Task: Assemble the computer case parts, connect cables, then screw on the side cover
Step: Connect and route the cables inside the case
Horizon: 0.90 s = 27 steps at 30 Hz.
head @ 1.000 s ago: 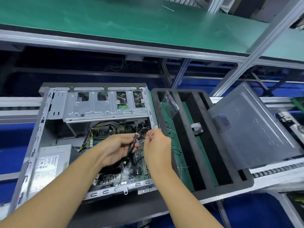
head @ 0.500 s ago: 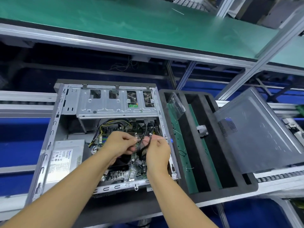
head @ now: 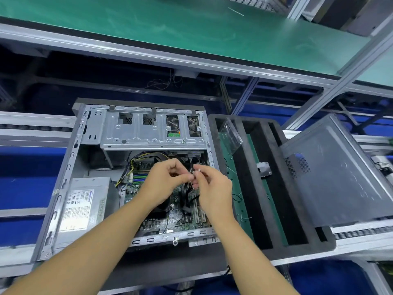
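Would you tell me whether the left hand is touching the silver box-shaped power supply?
Apart. The head view shows the left hand over the green motherboard, with a strip of board visible between it and the silver box-shaped power supply.

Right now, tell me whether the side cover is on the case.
No, the side cover lies apart, right of the open case.

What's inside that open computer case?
A grey power supply at the left, a metal drive rack along the far side, a green circuit board and cable bundles. The left hand and right hand, pinching a thin cable, cover the board's middle, so that part is hidden.
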Available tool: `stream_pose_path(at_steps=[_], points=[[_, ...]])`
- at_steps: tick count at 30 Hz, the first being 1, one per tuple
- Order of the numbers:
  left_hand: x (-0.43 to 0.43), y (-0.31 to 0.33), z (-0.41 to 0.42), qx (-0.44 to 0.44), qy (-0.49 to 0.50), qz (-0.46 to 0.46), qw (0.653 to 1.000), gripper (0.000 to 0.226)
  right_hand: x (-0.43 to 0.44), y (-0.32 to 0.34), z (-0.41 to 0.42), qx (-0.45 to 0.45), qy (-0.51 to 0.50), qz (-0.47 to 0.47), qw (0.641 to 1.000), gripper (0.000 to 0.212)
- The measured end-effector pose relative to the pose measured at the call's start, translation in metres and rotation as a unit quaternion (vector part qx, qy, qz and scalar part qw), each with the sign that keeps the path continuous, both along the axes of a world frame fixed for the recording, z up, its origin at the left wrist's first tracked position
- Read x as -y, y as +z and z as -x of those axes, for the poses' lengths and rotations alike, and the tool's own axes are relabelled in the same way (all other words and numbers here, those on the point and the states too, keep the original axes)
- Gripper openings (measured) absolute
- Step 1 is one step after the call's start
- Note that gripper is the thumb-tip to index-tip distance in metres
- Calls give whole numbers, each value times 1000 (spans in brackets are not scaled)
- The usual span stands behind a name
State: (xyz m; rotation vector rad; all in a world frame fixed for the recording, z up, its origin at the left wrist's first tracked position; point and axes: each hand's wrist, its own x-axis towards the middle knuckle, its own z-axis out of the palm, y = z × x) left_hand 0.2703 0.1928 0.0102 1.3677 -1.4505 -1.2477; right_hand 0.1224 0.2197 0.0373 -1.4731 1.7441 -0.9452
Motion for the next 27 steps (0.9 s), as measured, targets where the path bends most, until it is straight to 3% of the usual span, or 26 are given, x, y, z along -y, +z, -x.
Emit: stream_pose_path(at_steps=[8, 14, 22, 27], points=[[2, -6, -2, -151, 6, -80, 985, 10, -3, 2, 11, 83, 61, -7, 995, 31], [1, -9, -4, -165, -39, -64, 983, 13, -2, 3, 10, 106, 43, -16, 993, 20], [0, -8, -3, -156, -57, -41, 985, 25, -1, -3, 7, 85, 80, 5, 993, 32], [-1, -6, -4, -150, -64, -38, 986, 19, 0, -3, 9, 67, 85, 3, 994, 31]])
